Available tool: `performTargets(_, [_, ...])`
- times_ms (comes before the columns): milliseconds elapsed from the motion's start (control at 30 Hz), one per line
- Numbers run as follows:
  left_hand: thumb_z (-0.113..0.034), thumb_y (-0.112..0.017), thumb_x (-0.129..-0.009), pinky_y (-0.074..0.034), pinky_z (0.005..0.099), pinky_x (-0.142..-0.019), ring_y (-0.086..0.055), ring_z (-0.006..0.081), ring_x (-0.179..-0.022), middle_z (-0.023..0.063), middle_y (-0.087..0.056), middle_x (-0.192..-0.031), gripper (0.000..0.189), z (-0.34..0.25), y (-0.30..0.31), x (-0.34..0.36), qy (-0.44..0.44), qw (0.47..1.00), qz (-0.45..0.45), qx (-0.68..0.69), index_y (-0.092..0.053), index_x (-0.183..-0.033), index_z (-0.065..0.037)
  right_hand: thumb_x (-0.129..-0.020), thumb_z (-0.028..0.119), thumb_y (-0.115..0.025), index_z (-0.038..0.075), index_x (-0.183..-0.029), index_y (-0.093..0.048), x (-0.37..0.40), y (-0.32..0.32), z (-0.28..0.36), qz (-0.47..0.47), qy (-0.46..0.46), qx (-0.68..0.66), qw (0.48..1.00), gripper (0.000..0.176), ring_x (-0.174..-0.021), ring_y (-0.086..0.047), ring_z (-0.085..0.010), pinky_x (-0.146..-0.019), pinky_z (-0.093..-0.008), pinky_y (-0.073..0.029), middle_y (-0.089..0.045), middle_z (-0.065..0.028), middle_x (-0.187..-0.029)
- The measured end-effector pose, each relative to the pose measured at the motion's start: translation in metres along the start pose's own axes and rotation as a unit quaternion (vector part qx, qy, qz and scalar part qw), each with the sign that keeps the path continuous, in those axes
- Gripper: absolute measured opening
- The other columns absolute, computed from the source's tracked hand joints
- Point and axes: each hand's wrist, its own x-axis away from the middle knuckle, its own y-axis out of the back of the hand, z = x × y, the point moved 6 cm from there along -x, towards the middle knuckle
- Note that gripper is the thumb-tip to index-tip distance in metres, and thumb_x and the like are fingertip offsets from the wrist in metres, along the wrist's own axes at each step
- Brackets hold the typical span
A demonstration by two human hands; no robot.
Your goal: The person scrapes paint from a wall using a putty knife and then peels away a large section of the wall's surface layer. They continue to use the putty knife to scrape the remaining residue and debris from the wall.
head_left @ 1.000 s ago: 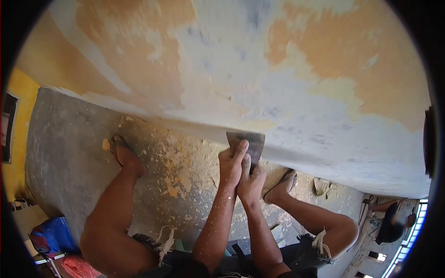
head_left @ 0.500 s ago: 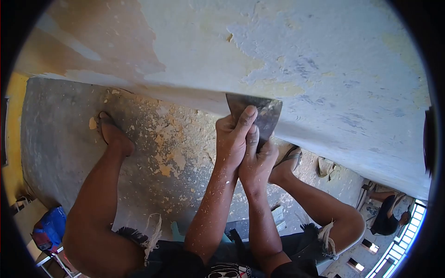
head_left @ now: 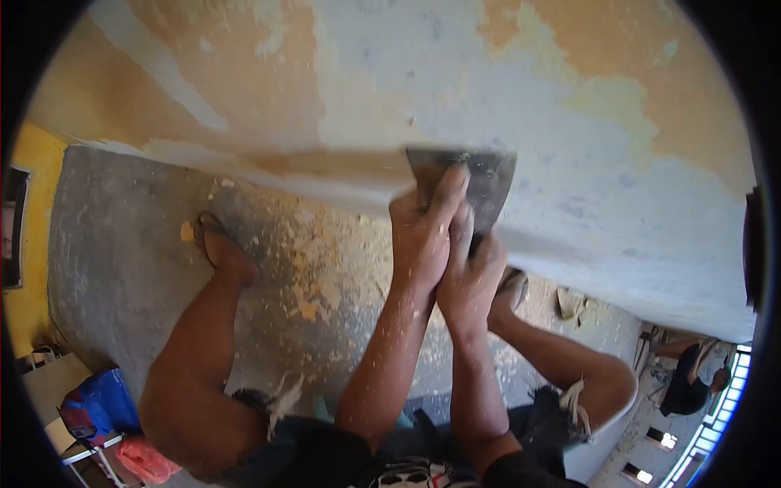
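We've got our left hand and right hand in a snug, closed grip on the scraper; its wide edge is up at the patchy wall, far side. Paint flakes litter the floor left of us.

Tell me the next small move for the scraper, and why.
I'd probably push the scraper up and rightward: the left grip and right grip both hold it, its edge appears against the wall, and orange paint shows that way.
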Motion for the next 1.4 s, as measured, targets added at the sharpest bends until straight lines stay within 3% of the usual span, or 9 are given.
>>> performTargets(267, [-0.027,-0.068,-0.091,-0.040,0.0204,-0.055,-0.047,0.0038,-0.062,-0.0045,-0.058,-0.070,0.030,0.041,0.026,-0.002,0.024,0.999,-0.038,-0.030,-0.067,-0.080,0.001,-0.098,0.024,-0.053,-0.008,-0.092,-0.063,0.007,-0.004,-0.018,-0.026,-0.012,-0.026,0.999,0.034,-0.065,-0.068,-0.0315,-0.057,-0.0406,-0.046,-0.061,-0.0276,-0.068])
performTargets(567, [-0.027,-0.068,-0.092,-0.037,0.0216,-0.051,-0.046,0.0034,-0.058,-0.0042,-0.053,-0.065,0.032,0.047,0.027,-0.006,0.036,0.999,0.008,-0.028,-0.060,-0.071,-0.004,-0.096,0.025,-0.056,-0.009,-0.088,-0.063,0.005,0.004,-0.017,-0.036,-0.005,0.066,0.997,0.035,-0.058,-0.064,-0.0393,-0.053,-0.0427,-0.045,-0.058,-0.0272,-0.063])
performTargets(767, [-0.028,-0.066,-0.093,-0.036,0.0199,-0.049,-0.044,0.0027,-0.055,-0.0053,-0.052,-0.065,0.029,0.032,0.007,0.001,0.056,0.996,-0.054,0.034,-0.064,-0.077,-0.004,-0.097,0.024,-0.053,-0.012,-0.082,-0.058,-0.003,0.006,0.008,-0.040,-0.010,0.072,0.997,0.040,-0.066,-0.064,-0.0417,-0.058,-0.0442,-0.045,-0.061,-0.0301,-0.071])
performTargets(900, [-0.031,-0.064,-0.094,-0.038,0.0202,-0.053,-0.045,0.0029,-0.059,-0.0047,-0.055,-0.069,0.032,0.026,0.002,0.003,0.038,0.998,0.032,0.035,-0.064,-0.078,-0.004,-0.097,0.025,-0.053,-0.012,-0.086,-0.060,0.014,0.013,-0.006,0.014,-0.039,0.135,0.990,0.039,-0.070,-0.064,-0.0437,-0.061,-0.0454,-0.046,-0.062,-0.0306,-0.074])
performTargets(1000, [-0.031,-0.066,-0.092,-0.041,0.0202,-0.052,-0.049,0.0043,-0.056,-0.0029,-0.058,-0.068,0.031,0.056,0.023,0.002,0.039,0.996,-0.075,0.008,-0.066,-0.081,-0.001,-0.094,0.027,-0.058,-0.008,-0.089,-0.064,0.006,0.007,-0.016,-0.022,-0.032,0.077,0.996,0.036,-0.069,-0.063,-0.0457,-0.059,-0.0455,-0.047,-0.060,-0.0296,-0.068])
performTargets(1100, [-0.029,-0.064,-0.094,-0.042,0.0205,-0.052,-0.051,0.0053,-0.057,-0.0002,-0.061,-0.068,0.033,0.059,0.018,-0.003,0.041,0.998,-0.001,0.053,-0.065,-0.080,0.001,-0.094,0.027,-0.057,-0.008,-0.091,-0.064,0.003,0.012,-0.016,-0.035,0.014,0.095,0.995,0.036,-0.069,-0.063,-0.0456,-0.059,-0.0459,-0.047,-0.061,-0.0289,-0.068])
performTargets(1267, [-0.030,-0.067,-0.092,-0.043,0.0210,-0.056,-0.052,0.0044,-0.065,-0.0008,-0.062,-0.074,0.034,0.059,0.027,0.004,0.056,0.997,-0.042,0.018,-0.066,-0.085,0.003,-0.094,0.027,-0.058,-0.007,-0.090,-0.064,0.009,0.009,-0.028,0.015,-0.090,0.068,0.994,0.035,-0.072,-0.064,-0.0447,-0.059,-0.0448,-0.048,-0.062,-0.0289,-0.070])
performTargets(1367, [-0.031,-0.067,-0.092,-0.043,0.0216,-0.056,-0.053,0.0042,-0.064,-0.0008,-0.061,-0.073,0.035,0.052,0.016,-0.001,0.046,0.996,-0.006,0.072,-0.066,-0.084,0.002,-0.094,0.027,-0.058,-0.006,-0.088,-0.065,0.006,0.009,-0.011,-0.028,-0.014,0.055,0.998,0.034,-0.073,-0.065,-0.0441,-0.061,-0.0439,-0.049,-0.062,-0.0294,-0.071])
performTargets(1400, [-0.043,-0.054,-0.096,-0.050,0.0252,-0.060,-0.063,0.0129,-0.068,0.0069,-0.066,-0.079,0.043,0.056,0.025,0.001,0.056,0.998,0.013,-0.018,-0.063,-0.090,-0.001,-0.094,0.031,-0.057,-0.005,-0.090,-0.066,0.008,0.009,-0.021,0.023,-0.063,0.126,0.990,0.037,-0.075,-0.064,-0.0450,-0.065,-0.0456,-0.050,-0.063,-0.0300,-0.074])
